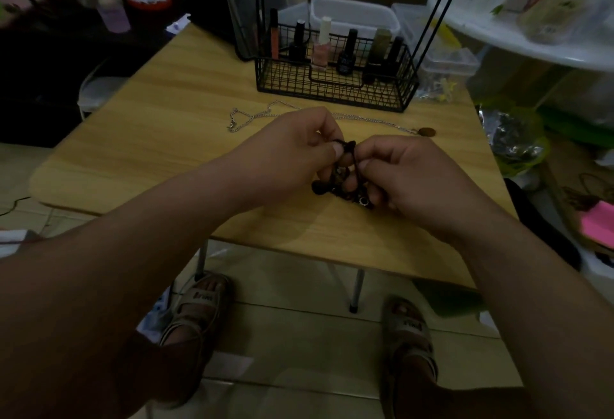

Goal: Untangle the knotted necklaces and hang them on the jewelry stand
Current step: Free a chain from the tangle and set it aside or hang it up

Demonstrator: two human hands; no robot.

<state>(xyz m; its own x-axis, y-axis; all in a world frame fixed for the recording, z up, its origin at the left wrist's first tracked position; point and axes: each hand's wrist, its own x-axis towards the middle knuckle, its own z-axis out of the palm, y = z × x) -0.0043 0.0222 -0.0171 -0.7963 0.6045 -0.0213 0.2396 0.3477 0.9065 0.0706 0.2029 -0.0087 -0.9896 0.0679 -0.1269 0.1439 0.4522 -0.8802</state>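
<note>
The table point(166, 139) is showing pale yellow wood grain, the wire basket point(332, 93) a black grid; the cord necklace point(348, 145) is looking black, the chain point(252, 116) silver.

Hands: two, left hand point(292, 149) and right hand point(408, 172).
Necklaces: two, a dark cord necklace point(345, 182) and a silver chain necklace point(372, 120) at its 12 o'clock.
Wire basket point(332, 89): one, at 12 o'clock on the counter point(166, 139).
Bottles point(320, 53) in it: six.
Sandals point(202, 299): two, at 6 o'clock.

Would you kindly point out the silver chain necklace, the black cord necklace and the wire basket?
silver chain necklace point(427, 131): head view, brown pendant.
black cord necklace point(348, 145): head view, knot.
wire basket point(332, 93): head view, front wall.
</note>
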